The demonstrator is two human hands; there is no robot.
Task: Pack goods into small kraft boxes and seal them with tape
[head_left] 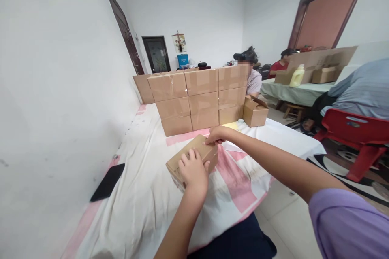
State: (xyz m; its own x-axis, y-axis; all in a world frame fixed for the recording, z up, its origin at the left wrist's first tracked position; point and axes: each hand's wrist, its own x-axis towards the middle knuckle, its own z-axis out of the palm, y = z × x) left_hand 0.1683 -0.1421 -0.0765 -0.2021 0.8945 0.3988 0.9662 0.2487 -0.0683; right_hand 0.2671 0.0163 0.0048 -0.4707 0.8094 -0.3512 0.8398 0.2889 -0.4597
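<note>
A closed cardboard box [190, 149] lies at an angle on the cloth in front of me. My left hand [193, 166] rests on its lid with fingers spread, the thumb near the right-hand edge. At the box's far right end, my right hand [216, 134] has its fingers curled round the corner, with the thumb on top. The undersides of the right fingers are hidden. Just behind stands a wall of stacked cardboard boxes [203, 105], sealed with clear tape.
A half-open cardboard box [255, 112] stands at the table's far right, beside a small tape roll [241, 121]. A black phone-like slab [107, 182] lies left, near the white wall. A co-worker [253, 79] sits behind the stack. A red chair [354, 129] stands at right.
</note>
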